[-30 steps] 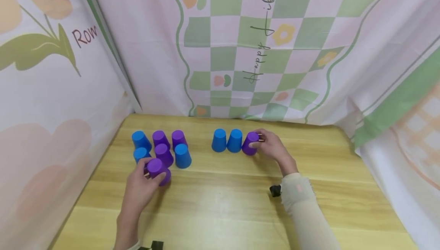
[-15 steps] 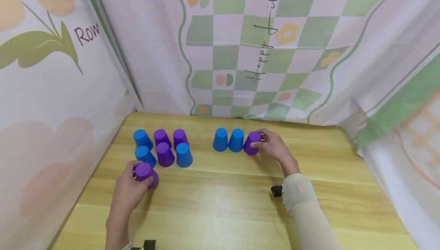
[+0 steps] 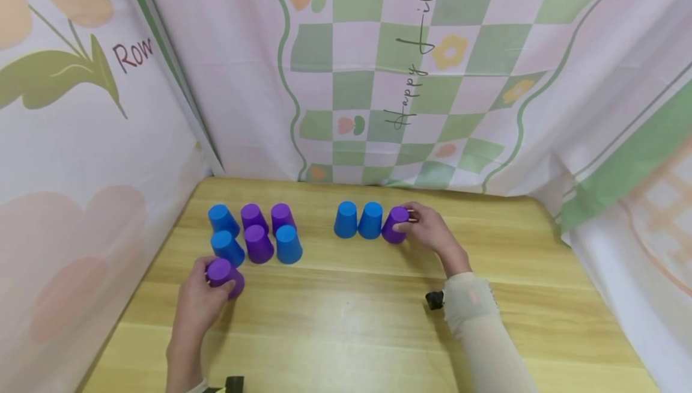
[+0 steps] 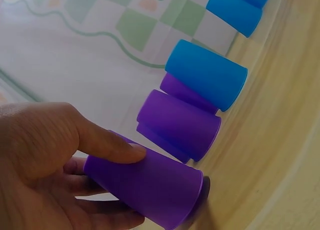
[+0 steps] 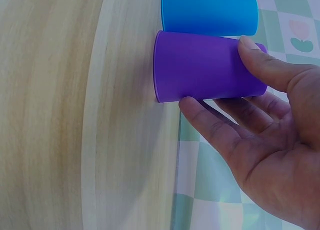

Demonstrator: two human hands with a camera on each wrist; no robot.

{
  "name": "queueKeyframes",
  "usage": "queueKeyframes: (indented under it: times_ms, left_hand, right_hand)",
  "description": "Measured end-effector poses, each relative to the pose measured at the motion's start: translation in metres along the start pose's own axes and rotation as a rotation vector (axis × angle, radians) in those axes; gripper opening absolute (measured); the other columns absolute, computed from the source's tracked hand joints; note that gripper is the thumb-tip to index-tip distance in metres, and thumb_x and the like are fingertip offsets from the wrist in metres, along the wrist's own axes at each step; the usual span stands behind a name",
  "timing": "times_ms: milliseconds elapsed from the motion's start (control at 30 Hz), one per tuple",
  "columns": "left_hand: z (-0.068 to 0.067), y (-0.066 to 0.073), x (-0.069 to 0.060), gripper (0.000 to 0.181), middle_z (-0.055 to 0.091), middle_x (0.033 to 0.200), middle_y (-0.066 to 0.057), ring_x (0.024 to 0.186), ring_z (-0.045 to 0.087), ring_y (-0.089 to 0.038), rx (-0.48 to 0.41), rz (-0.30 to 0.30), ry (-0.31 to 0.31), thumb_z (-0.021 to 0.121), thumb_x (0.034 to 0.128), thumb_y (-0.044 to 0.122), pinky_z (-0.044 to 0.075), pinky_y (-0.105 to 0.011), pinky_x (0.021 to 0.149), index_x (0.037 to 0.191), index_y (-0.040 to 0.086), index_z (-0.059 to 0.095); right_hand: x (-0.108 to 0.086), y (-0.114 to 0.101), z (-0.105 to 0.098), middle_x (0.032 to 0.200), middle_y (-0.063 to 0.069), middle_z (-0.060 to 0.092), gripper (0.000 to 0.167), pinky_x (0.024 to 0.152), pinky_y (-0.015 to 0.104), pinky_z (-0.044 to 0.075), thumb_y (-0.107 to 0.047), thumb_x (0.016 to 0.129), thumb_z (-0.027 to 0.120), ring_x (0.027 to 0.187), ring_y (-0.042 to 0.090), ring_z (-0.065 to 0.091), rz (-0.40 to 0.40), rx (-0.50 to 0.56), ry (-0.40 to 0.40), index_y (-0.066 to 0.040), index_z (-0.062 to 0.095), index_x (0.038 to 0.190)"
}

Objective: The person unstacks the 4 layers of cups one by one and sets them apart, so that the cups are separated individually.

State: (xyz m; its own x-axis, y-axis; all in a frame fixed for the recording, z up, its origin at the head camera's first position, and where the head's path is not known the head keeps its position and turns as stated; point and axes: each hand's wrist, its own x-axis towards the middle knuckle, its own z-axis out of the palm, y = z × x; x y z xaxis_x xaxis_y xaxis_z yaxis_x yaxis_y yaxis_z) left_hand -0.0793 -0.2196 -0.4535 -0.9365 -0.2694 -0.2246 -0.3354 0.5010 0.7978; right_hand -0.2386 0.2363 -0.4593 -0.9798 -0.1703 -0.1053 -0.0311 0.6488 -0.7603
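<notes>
"Purple cup (image 3: 225, 277), just in front of six cups (image 3: 259, 244), left side of the wooden table (image 3: 346, 321): whose grip?"

"The person's left hand (image 3: 196, 297) pinches it between thumb and fingers."

"And the right hand (image 3: 430, 229)?"

"It holds another purple cup (image 5: 205, 67), ending a row with two blue cups (image 3: 370, 220)."

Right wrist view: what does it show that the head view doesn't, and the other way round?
Only right wrist: the palm side of the right grip.
Only head: the left grip holding the near purple cup, the six-cup block and "Happy Life" lettering.
Both: the right grip holding the end purple cup, a blue cup beside it.
</notes>
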Motion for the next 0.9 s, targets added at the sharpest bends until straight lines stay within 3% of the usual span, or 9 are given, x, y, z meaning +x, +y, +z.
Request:
queueKeyframes:
  times_ms: [167,400,900]
  left_hand:
    - [0.0017,-0.0035,0.0016,0.064,0.041,0.156,-0.037,0.144,0.041,-0.057,-0.012,-0.019,-0.014,0.067,0.0981,0.006,0.039,-0.068,0.117,0.153,-0.006,0.035]
    - [0.0034,-0.0057,0.0037,0.064,0.043,0.152,-0.039,0.141,0.043,-0.058,0.004,0.005,0.001,0.068,0.0972,0.006,0.040,-0.068,0.116,0.151,-0.009,0.037]
    - [-0.0005,-0.0001,0.0008,0.070,0.040,0.155,-0.038,0.142,0.042,-0.058,-0.010,0.003,-0.023,0.067,0.0982,0.006,0.042,-0.068,0.115,0.156,-0.009,0.030]
  right_hand:
    - [0.0000,-0.0015,0.0000,0.143,0.028,0.062,0.057,0.110,0.056,0.052,-0.024,0.097,0.076,0.134,0.046,0.059,0.008,0.001,0.002,-0.003,0.055,0.146]
    - [-0.0009,-0.0037,-0.0019,0.144,0.028,0.061,0.057,0.109,0.056,0.053,-0.023,0.098,0.075,0.135,0.046,0.058,0.003,-0.007,-0.005,-0.003,0.054,0.147]
    - [-0.0015,-0.0029,-0.0011,0.144,0.029,0.060,0.057,0.109,0.056,0.053,-0.024,0.098,0.075,0.135,0.046,0.058,0.002,-0.023,-0.003,-0.003,0.054,0.147]
